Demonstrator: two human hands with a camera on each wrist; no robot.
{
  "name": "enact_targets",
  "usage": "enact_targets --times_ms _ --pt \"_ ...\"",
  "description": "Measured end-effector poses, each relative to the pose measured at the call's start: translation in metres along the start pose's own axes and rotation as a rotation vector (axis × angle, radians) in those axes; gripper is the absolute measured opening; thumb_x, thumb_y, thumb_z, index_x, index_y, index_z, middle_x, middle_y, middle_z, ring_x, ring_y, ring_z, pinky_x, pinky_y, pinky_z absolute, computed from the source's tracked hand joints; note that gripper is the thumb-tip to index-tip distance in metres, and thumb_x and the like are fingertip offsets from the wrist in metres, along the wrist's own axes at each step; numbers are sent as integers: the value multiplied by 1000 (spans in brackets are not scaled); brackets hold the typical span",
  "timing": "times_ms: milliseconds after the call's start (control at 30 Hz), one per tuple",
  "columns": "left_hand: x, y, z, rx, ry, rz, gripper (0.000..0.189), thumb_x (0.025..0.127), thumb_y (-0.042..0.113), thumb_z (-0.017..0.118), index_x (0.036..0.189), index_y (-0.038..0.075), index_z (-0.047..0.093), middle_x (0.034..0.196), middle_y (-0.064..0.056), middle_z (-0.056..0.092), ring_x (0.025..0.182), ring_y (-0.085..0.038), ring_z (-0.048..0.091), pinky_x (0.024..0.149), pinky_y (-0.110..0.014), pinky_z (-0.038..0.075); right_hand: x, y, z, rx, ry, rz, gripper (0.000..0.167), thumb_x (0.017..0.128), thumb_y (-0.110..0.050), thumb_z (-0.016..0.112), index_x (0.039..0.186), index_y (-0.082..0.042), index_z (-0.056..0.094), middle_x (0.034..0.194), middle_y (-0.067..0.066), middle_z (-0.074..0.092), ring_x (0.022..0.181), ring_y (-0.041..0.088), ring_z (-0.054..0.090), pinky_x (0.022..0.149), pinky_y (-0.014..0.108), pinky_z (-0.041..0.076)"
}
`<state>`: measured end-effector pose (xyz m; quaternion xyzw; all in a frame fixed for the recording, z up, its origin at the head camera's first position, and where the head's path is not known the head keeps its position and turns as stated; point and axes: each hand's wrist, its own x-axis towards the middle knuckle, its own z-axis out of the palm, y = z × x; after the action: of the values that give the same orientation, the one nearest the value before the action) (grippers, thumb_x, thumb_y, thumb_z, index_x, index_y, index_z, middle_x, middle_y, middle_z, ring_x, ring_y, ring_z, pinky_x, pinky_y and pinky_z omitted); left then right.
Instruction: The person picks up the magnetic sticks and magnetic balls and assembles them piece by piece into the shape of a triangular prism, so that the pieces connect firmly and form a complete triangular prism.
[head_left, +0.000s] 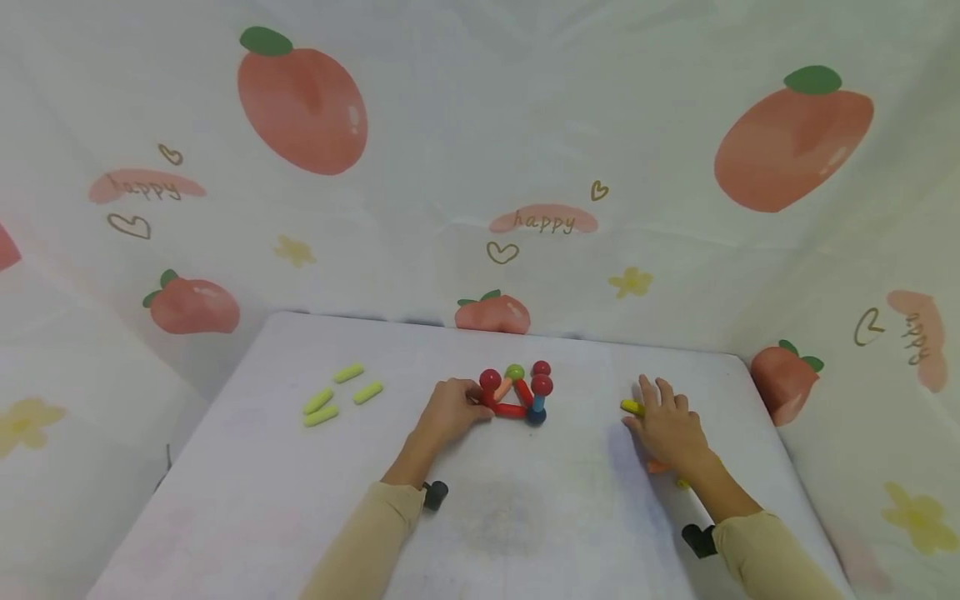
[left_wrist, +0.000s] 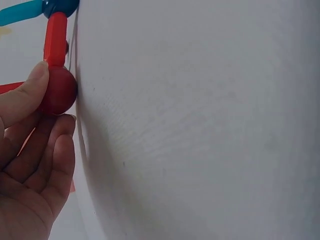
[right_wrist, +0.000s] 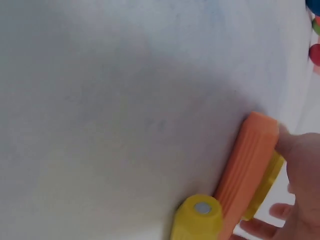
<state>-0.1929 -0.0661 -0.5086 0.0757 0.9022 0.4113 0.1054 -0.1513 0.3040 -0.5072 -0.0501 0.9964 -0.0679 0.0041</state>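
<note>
My left hand [head_left: 453,406] grips the near left corner of a small ball-and-rod frame of magnetic building pieces. Thumb and fingers hold a red ball [left_wrist: 60,91], from which a red rod [left_wrist: 55,40] runs to a dark blue ball [head_left: 536,416]. A light blue rod [head_left: 538,402] stands on that ball, topped by a red ball [head_left: 542,384]. Another raised red ball [head_left: 490,380] is above the left corner, and a green ball [head_left: 514,372] lies behind. My right hand [head_left: 672,429] reaches over a yellow rod [head_left: 632,407], its fingers spread and thumb apart.
Beside the right wrist lie an orange rod [right_wrist: 247,170] and a yellow rod with a silver end [right_wrist: 196,222]. Several yellow-green rods [head_left: 321,416] are spread on the left of the white table [head_left: 480,533]. A fruit-print cloth [head_left: 420,192] hangs behind.
</note>
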Motion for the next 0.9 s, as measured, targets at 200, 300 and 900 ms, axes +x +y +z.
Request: enact_targets --times_ms 200,300,900 --pt "0 -1 0 9 15 -19 33 83 21 85 113 11 76 98 -1 76 88 -14 66 86 -35 59 1 0 -1 -44 82 -115 36 95 -11 69 126 3 59 114 27 55 89 41 60 68 53 55" --pt "1 -1 1 13 7 -25 34 83 21 85 114 10 76 98 -1 76 88 -15 65 86 -36 58 4 -5 -4 -58 132 -168 30 91 -4 71 120 1 66 103 19 60 83 34 61 65 47 54" --pt "1 3 0 8 12 -47 31 83 22 86 110 11 77 97 -1 77 90 -16 65 88 -38 58 44 -132 -79 473 301 -402 35 93 -12 74 126 -7 62 114 9 70 103 24 71 82 41 62"
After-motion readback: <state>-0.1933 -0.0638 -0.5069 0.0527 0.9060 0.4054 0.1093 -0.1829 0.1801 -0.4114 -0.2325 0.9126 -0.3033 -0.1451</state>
